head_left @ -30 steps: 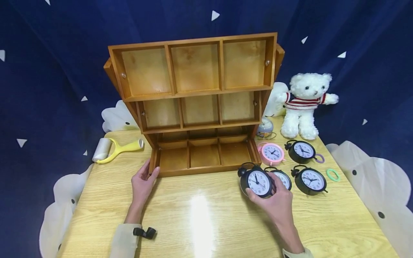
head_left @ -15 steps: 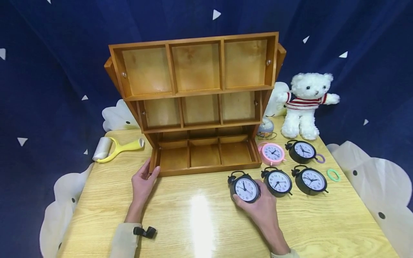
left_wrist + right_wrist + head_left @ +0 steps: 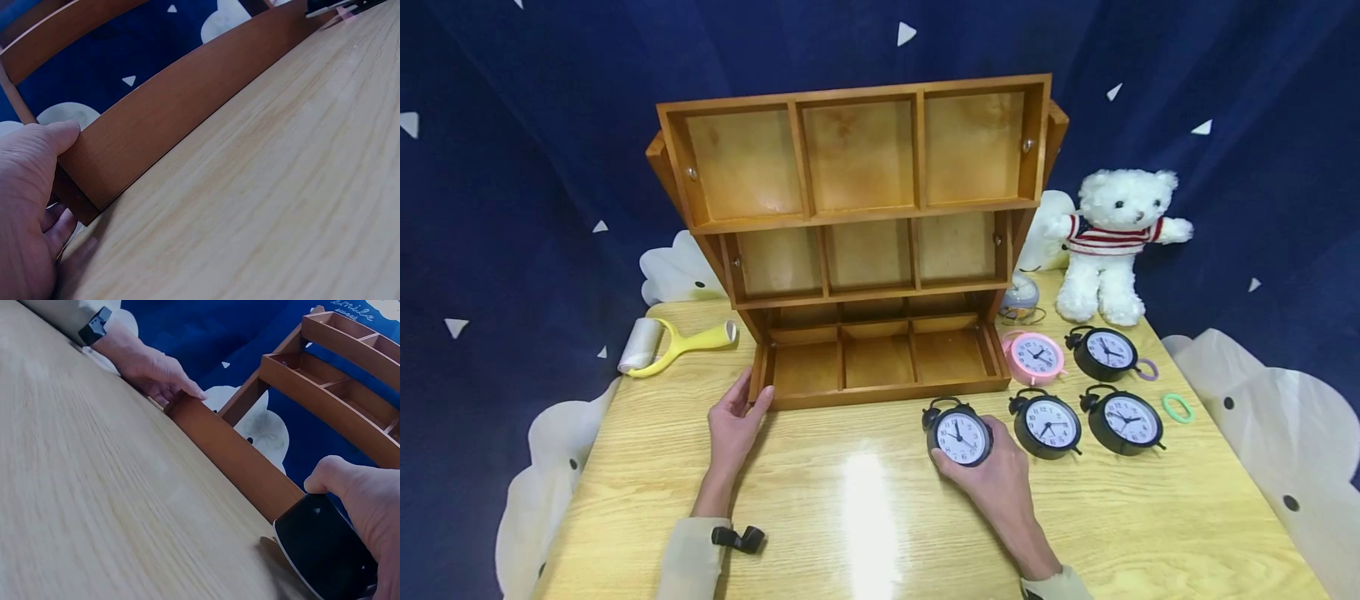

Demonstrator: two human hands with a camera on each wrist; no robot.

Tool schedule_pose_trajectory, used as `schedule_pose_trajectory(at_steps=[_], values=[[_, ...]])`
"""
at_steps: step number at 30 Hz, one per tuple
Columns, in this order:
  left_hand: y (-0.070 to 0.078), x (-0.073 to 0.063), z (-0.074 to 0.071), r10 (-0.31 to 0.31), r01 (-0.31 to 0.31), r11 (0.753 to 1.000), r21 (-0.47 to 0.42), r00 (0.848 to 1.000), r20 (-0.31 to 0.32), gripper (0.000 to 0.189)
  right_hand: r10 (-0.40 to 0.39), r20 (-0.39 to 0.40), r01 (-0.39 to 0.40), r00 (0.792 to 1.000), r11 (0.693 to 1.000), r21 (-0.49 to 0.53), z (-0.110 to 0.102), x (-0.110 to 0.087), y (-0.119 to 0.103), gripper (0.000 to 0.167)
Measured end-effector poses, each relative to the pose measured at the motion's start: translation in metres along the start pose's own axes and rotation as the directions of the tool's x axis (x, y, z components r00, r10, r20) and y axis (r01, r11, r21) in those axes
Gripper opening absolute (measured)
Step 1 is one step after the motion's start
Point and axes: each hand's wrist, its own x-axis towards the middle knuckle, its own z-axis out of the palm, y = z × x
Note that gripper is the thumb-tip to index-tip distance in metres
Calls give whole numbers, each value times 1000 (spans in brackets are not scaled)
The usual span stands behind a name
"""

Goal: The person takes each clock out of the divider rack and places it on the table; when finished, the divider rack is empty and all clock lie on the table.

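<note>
My right hand (image 3: 996, 475) grips a black alarm clock (image 3: 961, 436) by its side, thumb on the near edge and fingers round the right. Its white dial faces up toward the head camera; the right wrist view shows its dark back (image 3: 325, 550) close to the table. At the left, my left hand (image 3: 735, 421) holds the front left corner of a three-tier wooden organizer (image 3: 880, 393). In the left wrist view the thumb (image 3: 62, 134) lies on the corner's edge, with fingers round the side. Compartments in the organizer's tiers show bare wood.
Right of the held clock lie more black alarm clocks (image 3: 1047, 423), a pink clock (image 3: 1034, 357), a purple ring (image 3: 1147, 369) and a green ring (image 3: 1177, 407). A white teddy bear (image 3: 1112, 250) stands behind. A yellow-handled lint roller (image 3: 677, 346) lies at the left.
My right hand has carried the black alarm clock leftward, away from the other clocks, and the black clock it partly covered is now in full view. The left hand keeps its place.
</note>
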Motion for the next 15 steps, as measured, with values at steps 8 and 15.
schedule_pose_trajectory(at_steps=[8,15], values=[[-2,1,0,1,-1,1000,-22,1000,9,57,16,51,-16,999,1000,12,6,-3,-6,84],[7,0,0,-23,24,1000,-12,999,23,59,-12,61,11,998,1000,19,13,-4,-12,84]])
